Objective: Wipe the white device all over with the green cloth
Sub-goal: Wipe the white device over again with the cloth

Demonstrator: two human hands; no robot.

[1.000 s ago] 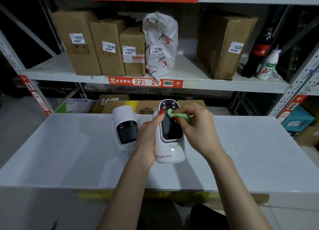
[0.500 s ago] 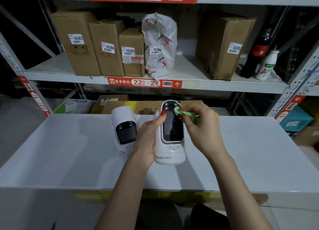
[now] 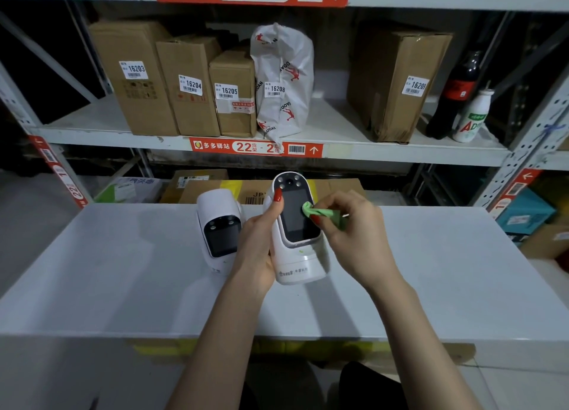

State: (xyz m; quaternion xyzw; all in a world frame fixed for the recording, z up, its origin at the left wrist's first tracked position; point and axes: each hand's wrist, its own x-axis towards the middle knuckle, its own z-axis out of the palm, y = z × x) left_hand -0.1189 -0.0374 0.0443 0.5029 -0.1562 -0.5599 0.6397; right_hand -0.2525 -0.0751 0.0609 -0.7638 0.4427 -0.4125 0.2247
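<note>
White device [image 3: 297,249]: upright on white table [image 3: 431,271], dark screen facing the wearer. Left hand [image 3: 260,243] grips its left flank, thumb up the side. Right hand [image 3: 354,234] pinches green cloth [image 3: 320,212] against the screen's right edge. Second white device [image 3: 218,231]: just left of the left hand.

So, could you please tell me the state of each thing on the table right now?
White device: upright, gripped by left hand.
Green cloth: bunched, pinched by right hand, pressed on the dark screen.
Second device: standing untouched beside it.
</note>
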